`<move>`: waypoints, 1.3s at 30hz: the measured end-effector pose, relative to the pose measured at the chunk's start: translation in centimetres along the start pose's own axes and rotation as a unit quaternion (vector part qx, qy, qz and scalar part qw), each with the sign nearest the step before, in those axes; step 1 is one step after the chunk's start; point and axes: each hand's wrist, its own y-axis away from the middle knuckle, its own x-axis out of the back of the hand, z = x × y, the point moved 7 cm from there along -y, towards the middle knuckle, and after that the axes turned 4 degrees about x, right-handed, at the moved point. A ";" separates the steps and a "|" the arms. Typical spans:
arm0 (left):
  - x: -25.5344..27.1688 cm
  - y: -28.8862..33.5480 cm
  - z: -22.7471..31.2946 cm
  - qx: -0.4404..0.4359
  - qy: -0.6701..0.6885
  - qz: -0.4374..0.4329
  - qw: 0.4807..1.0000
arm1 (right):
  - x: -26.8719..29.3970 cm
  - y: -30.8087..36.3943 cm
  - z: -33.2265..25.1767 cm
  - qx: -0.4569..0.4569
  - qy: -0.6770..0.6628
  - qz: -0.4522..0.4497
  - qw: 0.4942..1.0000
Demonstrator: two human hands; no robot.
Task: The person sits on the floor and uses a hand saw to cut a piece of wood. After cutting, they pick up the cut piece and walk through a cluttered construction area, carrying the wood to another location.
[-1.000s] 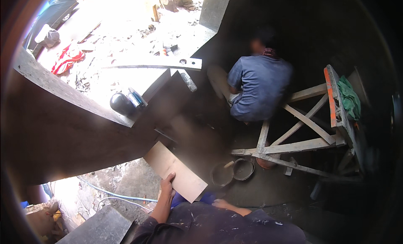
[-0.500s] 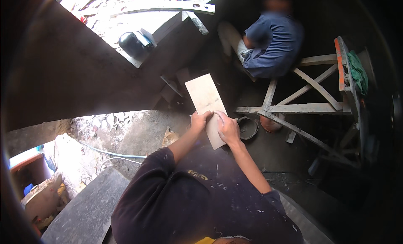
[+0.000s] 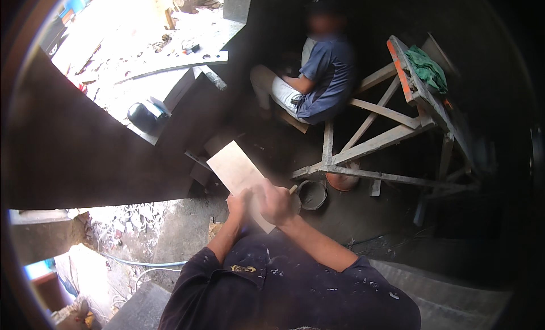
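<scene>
In front of my body I hold a thin, pale rectangular panel point(image 3: 234, 165), tilted with its far end to the left. My left hand point(image 3: 238, 204) is closed on its left edge, thumb towards the face. Over the panel's lower right part lies my right hand point(image 3: 273, 202), blurred, with its fingers curled like a fist. Whether it grips the edge or a small tool is hidden. Just right of that hand a round dark bucket point(image 3: 312, 195) stands on the floor, with a short tan stick-like piece point(image 3: 293, 189) by its rim.
A co-worker in a blue shirt point(image 3: 329, 80) sits ahead. To the right stands a wooden trestle point(image 3: 374, 148) with a green cloth point(image 3: 427, 69) on top. A reddish pot point(image 3: 342, 181) sits under it. Rubble point(image 3: 133, 219) and a pale hose point(image 3: 142, 263) lie at left.
The whole view has shifted. The panel now leans further left, and my right hand has moved from its right edge onto its face. The co-worker's posture looks more upright.
</scene>
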 end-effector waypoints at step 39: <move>0.5 -2.4 -1.5 0.021 -0.033 0.029 0.999 | -4.3 33.3 23.5 -0.418 0.016 -0.087 0.904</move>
